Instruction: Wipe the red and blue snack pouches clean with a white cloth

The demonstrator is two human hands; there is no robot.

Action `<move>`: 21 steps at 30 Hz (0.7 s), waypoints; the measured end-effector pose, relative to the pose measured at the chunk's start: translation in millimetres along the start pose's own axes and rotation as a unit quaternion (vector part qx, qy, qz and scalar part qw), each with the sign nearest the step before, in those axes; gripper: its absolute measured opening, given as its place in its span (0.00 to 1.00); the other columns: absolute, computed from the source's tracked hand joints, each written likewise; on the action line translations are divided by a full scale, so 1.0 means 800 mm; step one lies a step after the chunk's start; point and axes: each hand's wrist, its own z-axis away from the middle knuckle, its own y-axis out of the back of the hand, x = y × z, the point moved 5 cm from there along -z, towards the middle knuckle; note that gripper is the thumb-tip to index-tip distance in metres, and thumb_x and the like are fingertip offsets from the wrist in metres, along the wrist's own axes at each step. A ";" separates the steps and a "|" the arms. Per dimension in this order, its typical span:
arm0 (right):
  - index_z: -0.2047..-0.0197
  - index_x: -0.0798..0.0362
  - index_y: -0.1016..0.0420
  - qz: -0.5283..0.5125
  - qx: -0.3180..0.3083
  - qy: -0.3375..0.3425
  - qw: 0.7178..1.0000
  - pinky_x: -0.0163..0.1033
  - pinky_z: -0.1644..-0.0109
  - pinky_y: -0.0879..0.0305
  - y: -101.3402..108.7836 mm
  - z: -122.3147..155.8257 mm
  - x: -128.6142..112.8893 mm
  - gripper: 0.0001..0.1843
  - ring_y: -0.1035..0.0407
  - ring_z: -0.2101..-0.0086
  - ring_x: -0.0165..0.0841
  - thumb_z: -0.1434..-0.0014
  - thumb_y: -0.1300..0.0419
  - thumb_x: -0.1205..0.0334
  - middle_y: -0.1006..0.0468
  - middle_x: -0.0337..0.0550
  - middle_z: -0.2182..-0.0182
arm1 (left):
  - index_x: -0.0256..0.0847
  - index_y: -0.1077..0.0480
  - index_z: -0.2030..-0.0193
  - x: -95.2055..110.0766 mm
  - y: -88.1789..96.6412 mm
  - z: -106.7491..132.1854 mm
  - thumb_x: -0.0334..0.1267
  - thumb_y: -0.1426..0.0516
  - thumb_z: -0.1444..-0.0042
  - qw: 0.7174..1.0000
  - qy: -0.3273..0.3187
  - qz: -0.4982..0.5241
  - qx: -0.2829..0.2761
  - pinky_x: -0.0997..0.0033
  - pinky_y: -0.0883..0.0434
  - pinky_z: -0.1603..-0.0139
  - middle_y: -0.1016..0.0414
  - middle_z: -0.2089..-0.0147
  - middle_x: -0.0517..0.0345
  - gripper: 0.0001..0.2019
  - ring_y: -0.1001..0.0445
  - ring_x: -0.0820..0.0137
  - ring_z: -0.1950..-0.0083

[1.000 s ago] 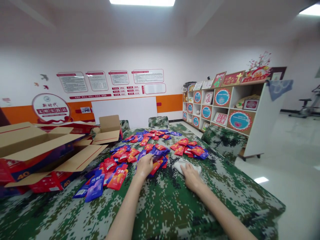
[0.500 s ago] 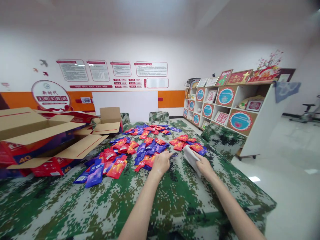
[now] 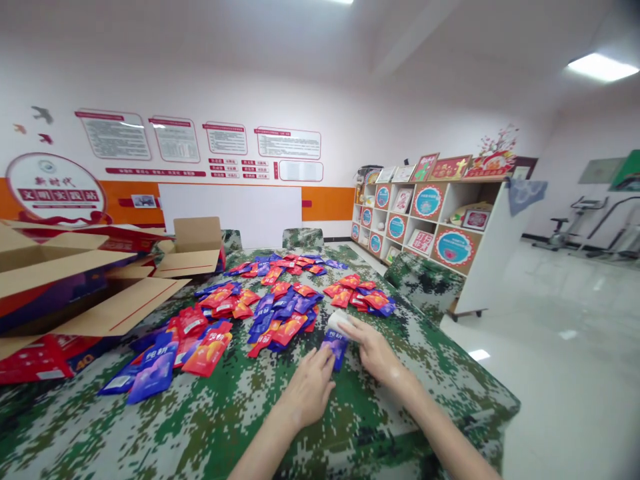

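Note:
A blue-purple packet (image 3: 339, 352) with white lettering lies at a slant over the camouflage tablecloth, between my two hands. My left hand (image 3: 309, 387) holds its lower left edge, the fingers laid over its front and the thumb lower down. A folded white cloth (image 3: 339, 319) is gripped by my right hand (image 3: 371, 348), fingers closed round it. The cloth touches the packet's upper end and covers part of it. Just beyond is a pile of red and blue packets (image 3: 286, 313). Another pile, mostly red packets (image 3: 354, 293), lies behind the cloth.
Opened cardboard boxes (image 3: 120, 310) crowd the table's left side. More packets (image 3: 207, 347) lie in front of them, with a further row (image 3: 287, 265) at the back. Camouflage-covered chairs (image 3: 425, 277) stand at the table, and a white shelf unit (image 3: 415, 217) is behind on the right.
My right hand has brought the cloth left onto the blue-purple packet. My left hand has come nearer, its fingers now over the packet's edge. The view has turned right.

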 end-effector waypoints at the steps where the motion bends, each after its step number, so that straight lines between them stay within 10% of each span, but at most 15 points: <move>1: 0.41 0.44 0.36 0.016 -0.018 0.010 1.000 0.47 0.37 0.52 -0.011 0.005 -0.012 0.37 0.47 0.40 0.37 0.53 0.55 0.77 0.43 0.42 0.38 | 0.40 0.46 0.40 0.000 0.001 0.004 0.31 0.49 0.44 1.000 0.004 0.013 -0.004 0.58 0.45 0.37 0.41 0.39 0.49 0.24 0.44 0.61 0.38; 8: 0.40 0.46 0.38 0.044 -0.122 0.015 0.991 0.46 0.38 0.51 -0.076 0.020 -0.011 0.29 0.53 0.39 0.40 0.46 0.51 0.71 0.46 0.45 0.37 | 0.41 0.37 0.46 -0.009 -0.008 0.010 0.31 0.51 0.43 0.997 0.018 0.070 -0.034 0.63 0.37 0.42 0.33 0.46 0.52 0.17 0.35 0.64 0.44; 21: 0.45 0.42 0.31 0.062 -0.065 -0.067 0.994 0.43 0.38 0.52 -0.076 -0.062 0.083 0.25 0.43 0.44 0.37 0.45 0.52 0.67 0.36 0.38 0.42 | 0.40 0.36 0.45 -0.020 -0.015 0.013 0.31 0.50 0.43 0.998 -0.008 0.067 -0.004 0.63 0.38 0.40 0.34 0.43 0.52 0.18 0.38 0.65 0.40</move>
